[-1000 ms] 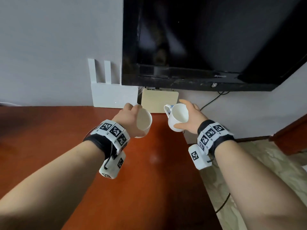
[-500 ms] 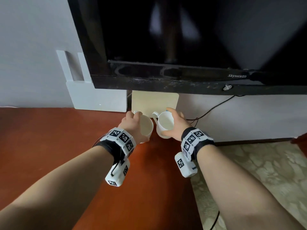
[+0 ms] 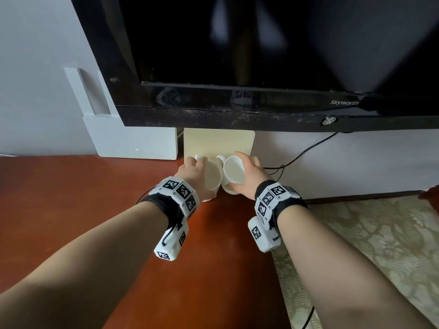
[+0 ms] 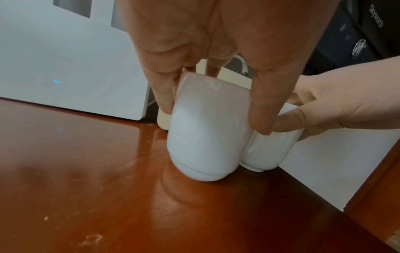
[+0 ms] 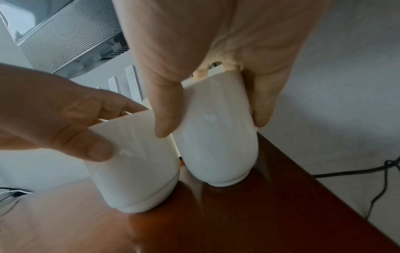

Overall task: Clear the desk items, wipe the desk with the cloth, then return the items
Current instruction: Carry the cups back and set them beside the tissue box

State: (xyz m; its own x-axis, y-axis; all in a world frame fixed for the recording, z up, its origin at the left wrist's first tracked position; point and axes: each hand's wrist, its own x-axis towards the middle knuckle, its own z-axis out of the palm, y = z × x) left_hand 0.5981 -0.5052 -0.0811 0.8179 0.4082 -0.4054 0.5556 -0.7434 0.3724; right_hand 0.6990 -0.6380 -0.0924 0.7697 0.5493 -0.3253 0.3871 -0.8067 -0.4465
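**Two cups set down side by side at the back of the desk**

Head view: both hands are seen at the far edge of the desk (image 3: 99,210), just below the television (image 3: 237,67). The left hand (image 3: 193,173) is curled round the left cup (image 3: 212,178), and the right hand (image 3: 250,173) is curled round the right cup (image 3: 234,173). The cups are touching, with a beige box (image 3: 218,143) just behind them and a white router (image 3: 133,141) to its left. The cloth is not in view. The step is judged to be the return of the items.

Left wrist view: the left cup (image 4: 207,130) is gripped near its rim, thumb on one side and fingers on the other, and is tilted, its base meeting the desk (image 4: 86,188) on one edge only. It should be levelled before the grip is loosened.

Right wrist view: the right cup (image 5: 218,142) is held in the same way near the corner of the desk (image 5: 259,214). Its base appears close to the edge, so a placement slightly inward is advised, and a hard knock between the cups is best avoided.
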